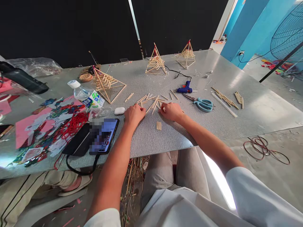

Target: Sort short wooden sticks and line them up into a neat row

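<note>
Several short wooden sticks (155,102) lie loosely scattered on the grey table (144,142). My left hand (134,114) rests at their left side with its fingers curled; what its fingertips hold, if anything, is hidden. At the right side of the sticks is my right hand (170,111), its fingers bent down onto the table and touching the sticks; its fingertips are partly hidden. Closer to me, between my forearms, a few short sticks (158,125) lie side by side in a neat row. A white case (119,111) sits just left of my left hand.
Stick pyramids (156,63) stand at the back. Blue scissors (204,105), a glue gun (186,87) and longer sticks (224,97) lie to the right. Leftward are a tilted bottle (88,96), a phone (105,137) and red thread (75,124). Another person's foot (75,184) shows below.
</note>
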{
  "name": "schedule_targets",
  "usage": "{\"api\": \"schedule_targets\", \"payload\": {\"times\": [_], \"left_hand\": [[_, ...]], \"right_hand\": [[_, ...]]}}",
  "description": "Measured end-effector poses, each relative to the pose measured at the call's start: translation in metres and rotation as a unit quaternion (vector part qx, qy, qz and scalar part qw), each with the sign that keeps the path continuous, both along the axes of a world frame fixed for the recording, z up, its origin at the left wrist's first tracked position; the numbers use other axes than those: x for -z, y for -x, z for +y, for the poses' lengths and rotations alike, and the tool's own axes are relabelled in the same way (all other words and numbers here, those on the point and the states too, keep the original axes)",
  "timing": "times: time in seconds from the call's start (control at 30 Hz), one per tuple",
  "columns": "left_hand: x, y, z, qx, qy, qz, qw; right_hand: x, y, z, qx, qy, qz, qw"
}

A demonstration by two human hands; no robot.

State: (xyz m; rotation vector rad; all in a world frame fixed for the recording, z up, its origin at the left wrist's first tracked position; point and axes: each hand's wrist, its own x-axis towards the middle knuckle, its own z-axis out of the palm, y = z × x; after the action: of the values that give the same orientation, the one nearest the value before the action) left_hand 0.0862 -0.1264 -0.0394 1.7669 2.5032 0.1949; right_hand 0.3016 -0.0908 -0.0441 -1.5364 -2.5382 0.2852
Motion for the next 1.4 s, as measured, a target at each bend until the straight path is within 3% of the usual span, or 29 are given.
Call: {"api": "schedule_targets", "payload": {"times": [0.13,0.27,0.33,0.47,0.57,0.7,0.83,1.03,1.23,1.4], "left_hand": [[-0.004,0.001,-0.002,0.002,0.002,0.007,1.0],[-0.014,-0.001,-0.017,0.03,-0.002,0.015,0.999],[-0.018,-0.008,-0.027,0.054,-0.016,0.025,0.998],[-0.016,-0.022,-0.039,0.098,-0.05,0.044,0.993],[-0.01,-0.024,-0.039,0.11,-0.049,0.038,0.992],[-0.005,-0.02,-0.034,0.1,-0.065,0.035,0.992],[-0.007,-0.013,-0.03,0.074,-0.096,0.025,0.992],[-0.027,0.013,-0.032,-0.038,-0.159,0.006,0.987],[-0.051,0.03,-0.078,-0.094,-0.242,-0.018,0.965],[-0.062,0.038,-0.116,-0.069,-0.351,-0.053,0.933]], "right_hand": [[0.0,-0.012,0.009,0.014,-0.004,0.009,1.0],[0.0,-0.035,0.02,0.038,-0.023,0.083,0.996],[0.001,-0.04,0.022,-0.023,-0.011,0.129,0.991],[0.006,-0.036,0.013,-0.237,0.025,0.15,0.96],[0.015,-0.027,-0.008,-0.294,0.016,0.126,0.947],[0.042,-0.016,-0.049,-0.259,-0.048,0.163,0.951],[0.068,-0.001,-0.084,-0.219,-0.052,0.136,0.965],[0.069,0.018,-0.091,-0.204,-0.061,0.074,0.974],[0.073,0.045,-0.094,-0.217,-0.103,0.063,0.969],[0.075,0.099,-0.099,-0.232,-0.129,0.064,0.962]]}}
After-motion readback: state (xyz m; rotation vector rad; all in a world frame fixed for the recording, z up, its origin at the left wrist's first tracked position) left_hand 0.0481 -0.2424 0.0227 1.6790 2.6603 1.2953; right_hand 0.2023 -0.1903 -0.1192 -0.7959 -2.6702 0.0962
